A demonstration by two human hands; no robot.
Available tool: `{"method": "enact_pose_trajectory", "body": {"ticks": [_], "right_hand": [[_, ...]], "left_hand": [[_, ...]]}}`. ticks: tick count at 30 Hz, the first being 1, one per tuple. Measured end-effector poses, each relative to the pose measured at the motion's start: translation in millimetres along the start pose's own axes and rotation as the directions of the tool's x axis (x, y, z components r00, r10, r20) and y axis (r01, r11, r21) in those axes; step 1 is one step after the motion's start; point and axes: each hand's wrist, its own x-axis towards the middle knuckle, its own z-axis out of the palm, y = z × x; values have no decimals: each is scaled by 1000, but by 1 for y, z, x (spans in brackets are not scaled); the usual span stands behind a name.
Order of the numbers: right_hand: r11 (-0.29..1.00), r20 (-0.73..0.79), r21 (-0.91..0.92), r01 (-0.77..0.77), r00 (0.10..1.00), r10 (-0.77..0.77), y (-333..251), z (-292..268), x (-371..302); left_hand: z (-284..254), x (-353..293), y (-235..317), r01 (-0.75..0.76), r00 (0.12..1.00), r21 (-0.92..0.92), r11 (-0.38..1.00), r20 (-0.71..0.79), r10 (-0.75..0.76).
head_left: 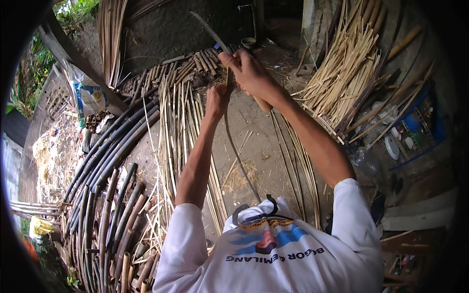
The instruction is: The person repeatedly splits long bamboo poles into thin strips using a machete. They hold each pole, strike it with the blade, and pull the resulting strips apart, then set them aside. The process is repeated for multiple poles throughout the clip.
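Observation:
My right hand [251,73] is closed around a long knife with a slightly curved dark blade [210,31] that points up and to the left. Its wooden handle [264,104] sticks out below my right wrist. Just beside it, my left hand [218,100] is closed on a thin bamboo strip [231,139]. One end of the strip rises between my hands close to the knife. The rest hangs down in a gentle bend toward my lap. My fingers partly hide where the blade and strip come together.
Long split bamboo strips [168,122] lie to the left, with more [298,166] on the right. Dark bamboo poles [112,146] are stacked farther left. A large heap of pale strips [337,73] rests at the far right. Near it stands a blue-edged rack [415,127] with dishes.

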Motion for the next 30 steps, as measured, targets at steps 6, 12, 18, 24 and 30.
{"method": "enact_pose_trajectory", "body": {"ticks": [6,12,18,24,30], "right_hand": [[784,346,283,-553,821,454,-5,14,-18],[822,293,214,-527,838,461,24,30,-23],[827,393,352,-439,871,296,14,46,-9],[965,115,9,-262,959,260,25,51,-50],[979,35,80,-186,982,184,14,47,-55]], "left_hand": [[-3,18,-21,6,1000,36,999,-21,-6],[-55,27,14,-4,992,-188,982,-122,-19],[-73,46,102,-104,972,-104,989,-222,79],[-73,54,90,-135,975,-33,990,-183,127],[-63,58,84,-142,976,-204,969,-192,102]]}}
